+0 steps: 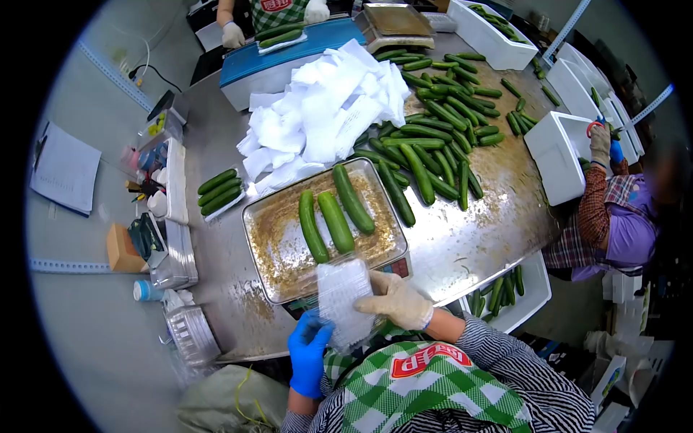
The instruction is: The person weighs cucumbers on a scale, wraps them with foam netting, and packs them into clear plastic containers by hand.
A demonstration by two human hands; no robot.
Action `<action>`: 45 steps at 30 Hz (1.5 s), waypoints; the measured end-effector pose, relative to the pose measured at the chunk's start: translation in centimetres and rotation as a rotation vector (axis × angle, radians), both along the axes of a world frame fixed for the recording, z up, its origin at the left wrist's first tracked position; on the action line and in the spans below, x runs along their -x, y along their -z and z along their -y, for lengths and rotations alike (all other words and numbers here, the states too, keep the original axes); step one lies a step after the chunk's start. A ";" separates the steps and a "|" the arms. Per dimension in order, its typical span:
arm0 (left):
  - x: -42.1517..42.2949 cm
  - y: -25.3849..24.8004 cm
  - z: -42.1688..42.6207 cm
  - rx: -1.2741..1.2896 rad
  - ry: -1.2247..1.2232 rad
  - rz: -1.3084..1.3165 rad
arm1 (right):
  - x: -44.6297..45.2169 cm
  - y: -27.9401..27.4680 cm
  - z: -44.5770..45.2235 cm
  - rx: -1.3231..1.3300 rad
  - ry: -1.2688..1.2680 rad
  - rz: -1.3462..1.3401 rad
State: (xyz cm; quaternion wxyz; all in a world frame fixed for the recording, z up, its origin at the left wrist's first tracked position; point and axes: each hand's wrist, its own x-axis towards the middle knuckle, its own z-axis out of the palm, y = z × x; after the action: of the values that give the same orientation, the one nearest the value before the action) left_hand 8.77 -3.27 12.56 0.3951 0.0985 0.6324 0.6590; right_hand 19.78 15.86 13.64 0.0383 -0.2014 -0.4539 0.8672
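Observation:
A clear plastic tray (355, 264) lined with a white absorbent pad (343, 303) is held tilted in front of my apron. My right hand (398, 299), in a beige knit glove, grips its right side with the thumb over the pad. At its lower left edge, my left hand (309, 355) in a blue glove pinches the tray. Just beyond, three cucumbers (336, 222) lie on the wet metal pan (278, 278) of a weighing scale, whose front is partly hidden by my hands and the tray.
White pads (325, 108) are heaped behind the scale, beside many loose cucumbers (440, 115). A packed tray of cucumbers (220, 193) lies left. Stacked clear trays (193, 335) stand at the table's left edge. A foam box (530, 285) holds cucumbers at right. Co-workers stand across and at right.

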 end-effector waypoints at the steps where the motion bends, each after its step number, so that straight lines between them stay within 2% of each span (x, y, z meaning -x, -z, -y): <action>1: 0.2 0.0 0.1 0.020 0.018 -0.007 | -0.2 -0.1 0.3 -0.024 -0.008 0.021; 5: 1.8 0.3 2.3 0.160 0.013 -0.012 | 0.7 -0.6 1.1 -0.188 -0.139 -0.003; 6: 2.1 0.4 2.7 0.182 -0.036 -0.049 | 0.9 -0.9 0.5 -0.427 -0.206 0.030; 9: 2.9 0.1 3.7 0.244 -0.189 -0.277 | 2.1 1.4 -1.0 -0.842 0.054 -0.013; 10: 3.4 0.2 4.2 0.209 -0.250 -0.292 | 2.6 1.2 -2.2 -1.270 0.180 0.070; 11: 3.9 0.3 4.6 0.171 -0.304 -0.304 | 3.6 0.6 -4.0 -1.558 0.345 0.070; 13: 4.4 -0.2 4.8 0.077 -0.316 -0.286 | 5.5 2.0 -6.6 -1.715 0.253 0.300; 15: 3.9 -0.8 2.9 -0.024 -0.396 -0.279 | 7.5 5.6 -8.6 -1.888 0.088 0.461; 16: 3.6 -1.1 2.0 -0.055 -0.360 -0.278 | 7.9 5.8 -8.8 -1.952 0.039 0.482; 17: 3.2 -1.5 1.4 -0.081 -0.326 -0.275 | 8.1 6.1 -9.1 -1.921 0.053 0.462; 18: 3.0 -1.6 1.0 -0.104 -0.291 -0.269 | 7.9 6.6 -9.3 -1.763 0.143 0.381; 21: 3.9 1.3 2.4 -0.189 -0.282 0.001 | 5.8 6.4 -9.6 -1.317 0.292 0.173; 22: 3.5 -0.6 2.0 0.023 -0.180 0.161 | 4.3 4.7 -9.6 -1.240 0.336 0.150; 25: 2.6 -1.3 -0.2 0.029 -0.111 0.177 | 0.9 4.0 -10.6 -1.190 0.504 0.185; 26: 2.1 -1.5 -1.3 -0.035 -0.082 0.180 | -0.2 4.5 -11.2 -1.156 0.573 0.247; 28: 1.3 -2.1 -3.5 -0.151 -0.032 0.190 | -2.2 5.0 -13.3 -1.020 0.553 0.412; 31: 1.4 -0.8 -5.2 -0.204 0.020 0.144 | -4.1 6.3 -16.4 -0.779 0.607 0.637; 32: 1.6 -0.7 -5.4 -0.182 0.054 0.217 | -4.7 10.5 -16.9 -1.219 0.790 0.538; 33: 1.3 -0.6 -5.8 -0.164 0.042 0.199 | -5.5 12.2 -17.9 -1.377 0.782 0.508; 38: -0.1 -1.1 -8.8 -0.067 0.013 0.120 | -5.8 14.4 -20.2 -1.758 0.372 0.660; 41: -0.7 -1.8 -9.7 0.001 -0.008 0.100 | -4.1 13.0 -19.2 -1.665 0.373 0.671; 45: -1.7 -2.1 -11.1 0.042 -0.026 0.109 | -2.3 11.1 -19.3 -1.553 0.237 0.821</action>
State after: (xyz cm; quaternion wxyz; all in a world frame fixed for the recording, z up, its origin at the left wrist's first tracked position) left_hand 10.46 7.83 14.66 0.4223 0.0457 0.6248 0.6552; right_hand 22.05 35.20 2.55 0.0880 -0.4596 -0.8684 0.1642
